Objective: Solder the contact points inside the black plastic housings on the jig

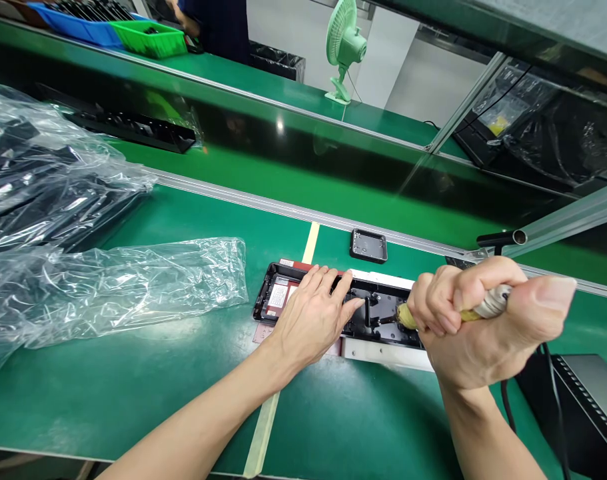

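Note:
A long black plastic housing (383, 300) lies on a white and reddish fixture (388, 353) on the green bench. My left hand (316, 310) rests across the housing's left half, fingers stretched out flat and thumb apart. In a closed fist, my right hand (476, 327) grips a yellow-handled soldering iron (407, 316), its back end wrapped in whitish tape. The dark tip points down into the housing, beside a small raised black bar; exact contact is hard to tell. A label (278, 295) shows through the housing's left opening. My right hand hides the housing's right end.
A small black tray (368, 245) holds tiny parts behind the housing. Clear plastic bags (183, 280) cover the left side. A black metal box (578, 400) and cables stand at right. Beyond the rail are a green fan (342, 47), bins (148, 40) and another person (218, 30).

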Demonstrator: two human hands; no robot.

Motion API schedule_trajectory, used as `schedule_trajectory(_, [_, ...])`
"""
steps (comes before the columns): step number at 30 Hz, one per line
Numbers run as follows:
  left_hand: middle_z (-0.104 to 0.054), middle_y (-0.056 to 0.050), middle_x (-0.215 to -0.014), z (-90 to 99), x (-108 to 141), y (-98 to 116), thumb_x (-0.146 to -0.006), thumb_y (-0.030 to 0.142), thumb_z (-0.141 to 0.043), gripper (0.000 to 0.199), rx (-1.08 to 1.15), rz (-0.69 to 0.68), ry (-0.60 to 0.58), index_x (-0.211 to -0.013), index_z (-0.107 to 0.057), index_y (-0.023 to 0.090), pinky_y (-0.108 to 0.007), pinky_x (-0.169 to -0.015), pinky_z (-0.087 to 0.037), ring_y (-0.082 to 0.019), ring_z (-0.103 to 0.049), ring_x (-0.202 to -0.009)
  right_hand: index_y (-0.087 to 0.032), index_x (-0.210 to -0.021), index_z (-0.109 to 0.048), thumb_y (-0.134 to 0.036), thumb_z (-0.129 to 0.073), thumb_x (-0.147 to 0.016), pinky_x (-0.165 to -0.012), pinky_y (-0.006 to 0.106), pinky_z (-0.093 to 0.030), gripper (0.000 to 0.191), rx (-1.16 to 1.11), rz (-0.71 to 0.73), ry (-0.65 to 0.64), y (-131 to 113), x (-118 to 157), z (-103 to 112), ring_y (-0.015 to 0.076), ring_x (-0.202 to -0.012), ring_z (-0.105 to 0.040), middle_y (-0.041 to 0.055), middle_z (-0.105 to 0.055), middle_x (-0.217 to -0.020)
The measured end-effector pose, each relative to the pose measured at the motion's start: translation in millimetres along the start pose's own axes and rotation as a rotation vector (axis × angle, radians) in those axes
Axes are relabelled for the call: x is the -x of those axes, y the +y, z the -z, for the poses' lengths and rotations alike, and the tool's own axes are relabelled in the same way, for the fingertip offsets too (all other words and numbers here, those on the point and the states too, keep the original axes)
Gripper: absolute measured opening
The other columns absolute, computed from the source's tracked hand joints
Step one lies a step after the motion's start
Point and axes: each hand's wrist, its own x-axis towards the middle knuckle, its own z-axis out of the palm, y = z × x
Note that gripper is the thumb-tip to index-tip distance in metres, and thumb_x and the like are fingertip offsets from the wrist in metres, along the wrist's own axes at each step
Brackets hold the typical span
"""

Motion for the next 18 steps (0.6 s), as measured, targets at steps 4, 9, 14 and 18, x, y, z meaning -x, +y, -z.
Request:
schedule_trajectory(4, [-0.066, -0.019, -0.132, -0.3, 0.0, 0.0, -0.107, 0.046, -0.039, 0.053, 0.010, 0.003, 0.004, -0.144, -0.054, 0.012, -0.050, -0.118, -0.042, -0.031, -0.060, -0.131, -0.020, -0.059, -0.056, -0.052, -0.052, -0.100, -0.033, 0.023, -0.028, 0.052, 0.002, 0.005, -0.003, 0.4, 0.6, 1.1, 0.0102, -0.033, -0.030, -0.0029, -0.041, -0.040])
schedule_trajectory(9, [-0.066, -0.019, -0.133, -0.7, -0.4, 0.2, -0.107, 0.046, -0.038, 0.053, 0.005, 0.002, 0.004, -0.144, -0.054, 0.012, -0.050, -0.119, -0.042, -0.030, -0.059, -0.132, -0.019, -0.060, -0.057, -0.052, -0.052, -0.100, -0.033, 0.022, -0.029, 0.052, -0.002, 0.018, -0.029, 0.3, 1.4, 2.5, 0.0095, -0.033, -0.030, -0.0029, -0.041, -0.041])
schedule_trajectory(14, [-0.066, -0.019, -0.132, -0.5, -0.4, 0.0, -0.107, 0.046, -0.038, 0.052, 0.007, -0.004, 0.012, -0.143, -0.054, 0.012, -0.051, -0.117, -0.043, -0.031, -0.059, -0.131, -0.020, -0.060, -0.058, -0.050, -0.049, -0.101, -0.034, 0.022, -0.029, 0.052, 0.000, -0.002, -0.015, -0.3, 0.8, 3.1, 0.0098, -0.033, -0.030, -0.0024, -0.041, -0.040])
schedule_trajectory(18, [-0.067, -0.018, -0.130, -0.5, -0.1, -0.6, -0.107, 0.046, -0.039, 0.052, 0.008, -0.007, 0.021, -0.143, -0.054, 0.012, -0.051, -0.116, -0.044, -0.031, -0.060, -0.130, -0.019, -0.059, -0.057, -0.051, -0.049, -0.101, -0.033, 0.022, -0.030, 0.052, 0.000, -0.006, -0.006, -0.7, 0.9, 4.1, 0.0100, -0.033, -0.031, -0.0023, -0.041, -0.041])
